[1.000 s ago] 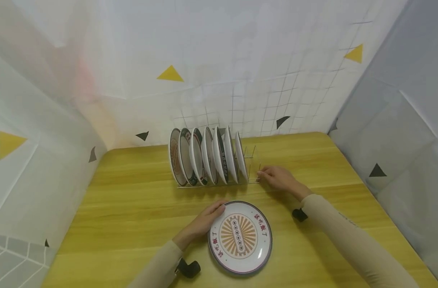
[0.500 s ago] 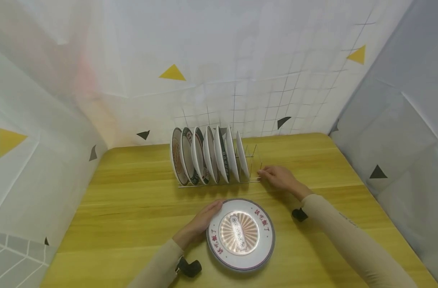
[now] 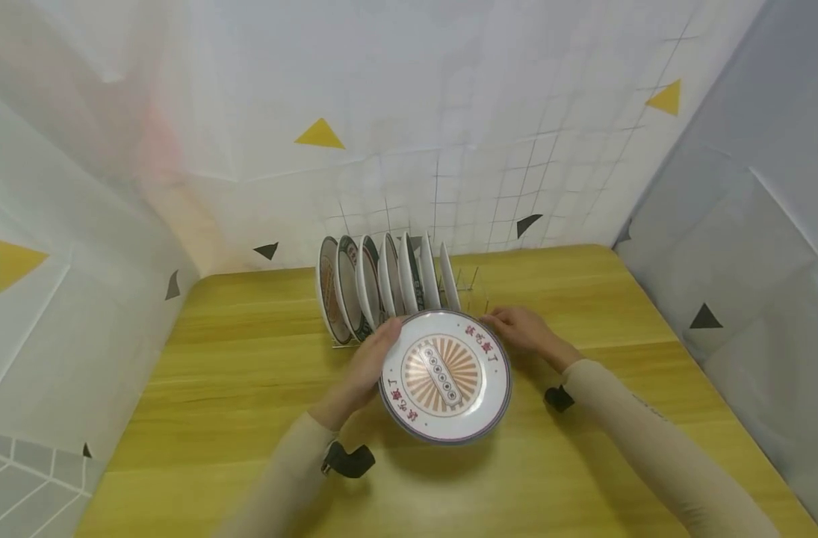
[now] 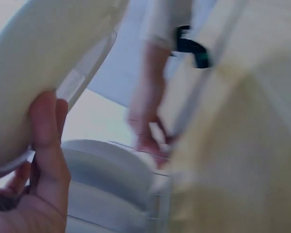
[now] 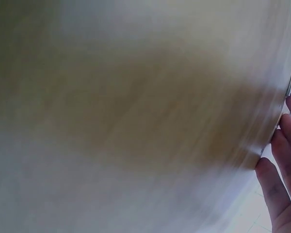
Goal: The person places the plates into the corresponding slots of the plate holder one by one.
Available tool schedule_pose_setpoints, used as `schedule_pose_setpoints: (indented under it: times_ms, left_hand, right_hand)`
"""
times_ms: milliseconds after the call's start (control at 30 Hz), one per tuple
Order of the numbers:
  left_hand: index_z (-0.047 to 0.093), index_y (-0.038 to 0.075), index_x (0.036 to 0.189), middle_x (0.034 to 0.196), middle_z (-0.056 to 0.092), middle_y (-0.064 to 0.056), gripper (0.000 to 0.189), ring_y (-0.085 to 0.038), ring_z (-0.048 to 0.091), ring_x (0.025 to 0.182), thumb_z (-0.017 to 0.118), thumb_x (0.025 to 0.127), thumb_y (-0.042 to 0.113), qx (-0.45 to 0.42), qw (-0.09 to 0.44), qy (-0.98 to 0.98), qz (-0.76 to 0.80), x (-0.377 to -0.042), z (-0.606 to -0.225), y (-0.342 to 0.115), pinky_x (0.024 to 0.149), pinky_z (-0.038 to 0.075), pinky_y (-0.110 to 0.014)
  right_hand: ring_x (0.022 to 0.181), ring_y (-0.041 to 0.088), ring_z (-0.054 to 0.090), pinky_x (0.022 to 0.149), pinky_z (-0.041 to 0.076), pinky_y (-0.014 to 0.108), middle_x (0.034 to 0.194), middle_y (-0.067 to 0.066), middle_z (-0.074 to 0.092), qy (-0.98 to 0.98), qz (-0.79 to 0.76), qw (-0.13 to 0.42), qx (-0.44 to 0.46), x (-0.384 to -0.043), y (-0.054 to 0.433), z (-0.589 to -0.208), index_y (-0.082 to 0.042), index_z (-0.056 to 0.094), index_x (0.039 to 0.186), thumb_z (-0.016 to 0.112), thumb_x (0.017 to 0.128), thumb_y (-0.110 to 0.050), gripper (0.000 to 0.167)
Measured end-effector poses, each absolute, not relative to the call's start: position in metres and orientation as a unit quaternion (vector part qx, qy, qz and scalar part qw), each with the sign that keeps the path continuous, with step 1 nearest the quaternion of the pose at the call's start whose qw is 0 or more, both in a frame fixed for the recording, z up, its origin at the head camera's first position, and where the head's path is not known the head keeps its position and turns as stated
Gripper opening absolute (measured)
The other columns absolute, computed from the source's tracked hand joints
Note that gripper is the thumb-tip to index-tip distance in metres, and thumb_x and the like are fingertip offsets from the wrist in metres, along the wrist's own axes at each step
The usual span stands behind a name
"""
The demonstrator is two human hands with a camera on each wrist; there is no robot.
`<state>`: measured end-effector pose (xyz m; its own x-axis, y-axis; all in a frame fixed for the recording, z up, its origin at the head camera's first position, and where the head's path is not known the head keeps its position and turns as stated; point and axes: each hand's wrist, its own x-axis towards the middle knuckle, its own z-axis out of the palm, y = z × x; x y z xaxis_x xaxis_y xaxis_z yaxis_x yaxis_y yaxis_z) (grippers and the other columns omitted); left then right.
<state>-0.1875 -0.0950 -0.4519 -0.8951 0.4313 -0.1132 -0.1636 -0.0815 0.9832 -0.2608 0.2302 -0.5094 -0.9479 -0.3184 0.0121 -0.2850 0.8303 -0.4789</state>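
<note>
My left hand (image 3: 368,362) grips the upper-left rim of a white plate (image 3: 447,377) with a dark-edged rim, red characters and an orange sunburst. The plate is raised off the table, its shadow below it, and overlaps the front of the wire dish rack (image 3: 474,279) in the head view. The left wrist view shows the left thumb (image 4: 44,121) against the plate's pale side. Several plates (image 3: 388,276) stand on edge in the rack. At the rack's right end my right hand (image 3: 524,329) pinches the wire frame, its fingers (image 5: 283,150) by the table surface in the right wrist view.
The yellow wood-grain table (image 3: 247,418) runs back to a white sheet wall (image 3: 395,90) with yellow and black triangles and grid lines. Sheets also stand along the left and right sides. Each wrist wears a black device (image 3: 348,459).
My left hand has lifted the plate from the table and moved it forward, toward the rack. The right hand stays at the rack's right end.
</note>
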Motion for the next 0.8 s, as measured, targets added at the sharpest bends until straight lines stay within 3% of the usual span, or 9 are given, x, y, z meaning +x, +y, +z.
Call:
schedule_pose_setpoints:
  times_ms: [100,167,333,467,600,733,800]
  left_hand:
    - [0.035,0.013,0.151,0.135,0.056,-0.010,0.061,-0.016,0.057,0.120,0.039,0.103,0.051,0.103,0.172,0.662,0.722,-0.196,-0.426,-0.096,0.114,0.036,-0.031]
    - [0.032,0.016,0.153,0.145,0.047,-0.009,0.060,-0.022,0.047,0.132,0.037,0.103,0.050,0.114,0.157,0.680,0.707,-0.204,-0.408,-0.096,0.118,0.032,-0.034]
    - [0.036,0.030,0.150,0.145,0.045,-0.006,0.050,-0.026,0.047,0.131,0.032,0.104,0.050,0.167,0.109,0.723,0.661,-0.230,-0.360,-0.091,0.116,0.035,-0.038]
    - [0.038,0.028,0.150,0.149,0.041,-0.004,0.050,-0.018,0.038,0.139,0.031,0.105,0.049,0.195,0.092,0.735,0.643,-0.251,-0.334,-0.085,0.119,0.030,-0.034]
    - [0.036,0.029,0.151,0.151,0.039,-0.003,0.052,-0.018,0.045,0.133,0.031,0.104,0.051,0.186,0.097,0.750,0.628,-0.266,-0.324,-0.079,0.111,0.040,-0.033]
    - [0.033,0.033,0.152,0.139,0.049,-0.008,0.053,-0.024,0.060,0.103,0.031,0.102,0.054,0.175,0.098,0.770,0.605,-0.279,-0.319,-0.075,0.086,0.056,-0.037]
    - [0.034,0.033,0.151,0.133,0.052,-0.011,0.053,-0.027,0.060,0.096,0.031,0.102,0.054,0.173,0.097,0.783,0.590,-0.285,-0.317,-0.073,0.083,0.056,-0.041]
  right_hand:
    - [0.105,0.036,0.064,0.093,0.051,0.053,0.113,0.014,0.070,0.956,-0.245,0.038,-0.158,-0.261,0.232,-0.508,-0.007,0.074,0.104,0.051,0.101,-0.031,0.033]
    - [0.102,0.035,0.064,0.092,0.051,0.053,0.109,0.015,0.071,0.956,-0.246,0.046,-0.151,-0.260,0.232,-0.507,-0.007,0.073,0.101,0.055,0.097,-0.028,0.028]
    - [0.090,0.028,0.065,0.083,0.053,0.048,0.096,0.011,0.071,0.962,-0.236,0.049,-0.130,-0.262,0.233,-0.505,-0.010,0.070,0.097,0.053,0.097,-0.027,0.024]
    - [0.078,0.023,0.061,0.072,0.051,0.041,0.082,0.006,0.067,0.962,-0.228,0.049,-0.142,-0.263,0.231,-0.504,-0.011,0.069,0.085,0.048,0.101,-0.028,0.032]
    - [0.082,0.022,0.062,0.074,0.051,0.041,0.086,0.004,0.069,0.958,-0.228,0.041,-0.170,-0.263,0.227,-0.504,-0.013,0.073,0.083,0.048,0.103,-0.029,0.036]
    - [0.090,0.025,0.065,0.081,0.053,0.046,0.096,0.004,0.072,0.953,-0.245,0.031,-0.175,-0.262,0.220,-0.503,-0.015,0.076,0.088,0.049,0.103,-0.030,0.035]
    - [0.089,0.024,0.066,0.081,0.053,0.046,0.095,0.003,0.073,0.952,-0.249,0.028,-0.175,-0.262,0.218,-0.503,-0.014,0.075,0.089,0.048,0.103,-0.030,0.035]
